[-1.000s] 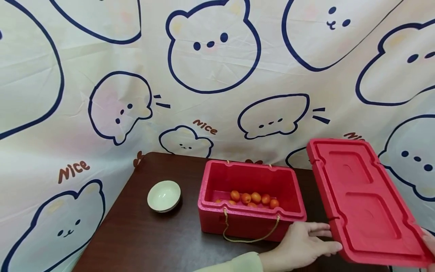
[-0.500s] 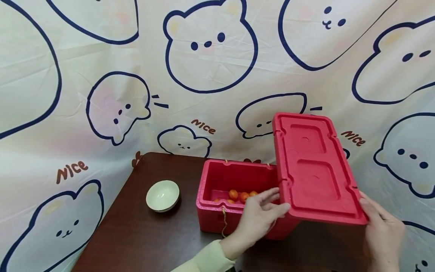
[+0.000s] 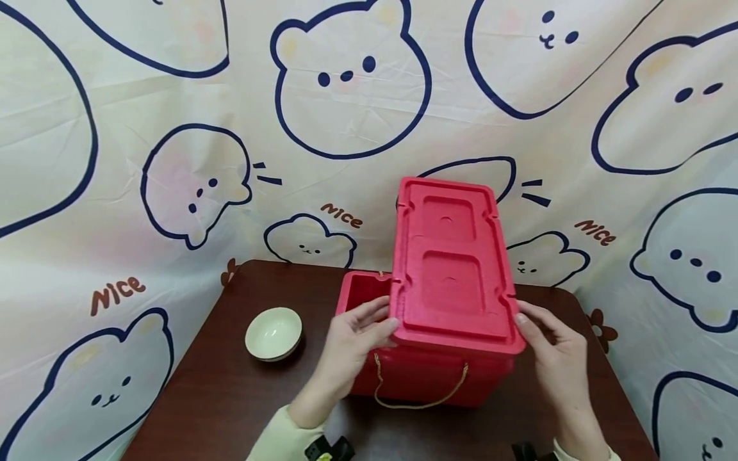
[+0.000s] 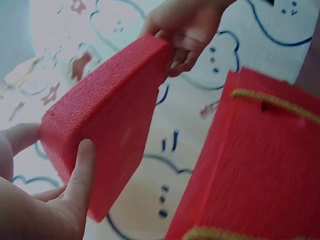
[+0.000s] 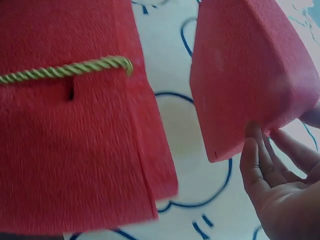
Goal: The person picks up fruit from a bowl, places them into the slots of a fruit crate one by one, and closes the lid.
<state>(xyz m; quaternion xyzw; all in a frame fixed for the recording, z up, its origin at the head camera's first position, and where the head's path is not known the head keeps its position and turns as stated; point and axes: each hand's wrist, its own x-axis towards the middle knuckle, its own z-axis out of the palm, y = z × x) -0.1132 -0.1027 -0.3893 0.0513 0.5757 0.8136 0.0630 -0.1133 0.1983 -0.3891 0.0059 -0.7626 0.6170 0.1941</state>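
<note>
Both hands hold a red foam lid [image 3: 452, 269] by its two near corners, tilted with its recessed face toward the head camera. My left hand [image 3: 348, 346] pinches the left corner between thumb and fingers; my right hand [image 3: 556, 352] grips the right one. Beneath stands the red box [image 3: 426, 378], a gold rope handle [image 3: 421, 406] hanging on its front. In the left wrist view, a gap parts the lid [image 4: 110, 110] from the box [image 4: 260, 165]. The right wrist view has fingers [image 5: 255, 170] at the lid's edge. The small orange-red fruits inside are hidden now.
A white bowl [image 3: 273, 333] stands on the dark brown table [image 3: 202, 397], left of the box. Behind the table hangs a pale cloth [image 3: 352, 115] printed with cartoon bears.
Both hands have carried the lid leftward from the box's right side to above the box. It now covers most of the opening from view. The bowl and box have stayed put.
</note>
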